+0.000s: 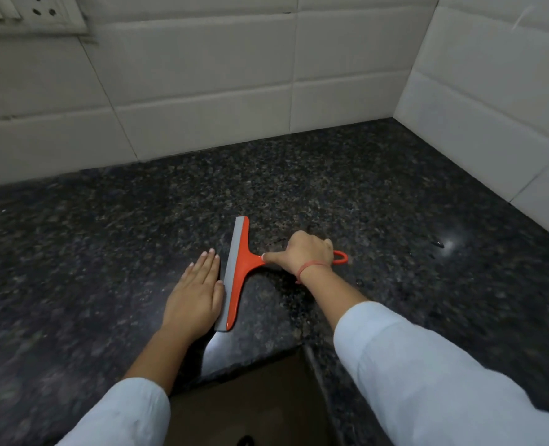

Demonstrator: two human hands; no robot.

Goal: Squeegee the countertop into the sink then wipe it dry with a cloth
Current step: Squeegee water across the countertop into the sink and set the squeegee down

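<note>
An orange squeegee (238, 278) with a grey rubber blade lies on the dark speckled granite countertop (347, 194). My right hand (302, 254) is closed around its handle, index finger stretched along the neck toward the blade; the handle's loop sticks out behind the hand. My left hand (194, 294) rests flat on the counter, fingers together, touching the blade's left edge. No sink and no cloth can be made out.
White tiled walls (202, 91) meet in a corner at the back right. A wall socket (31, 14) sits at the top left. The counter's inner corner edge (260, 357) drops to a brown floor below. A wet glint (448, 244) shows on the right.
</note>
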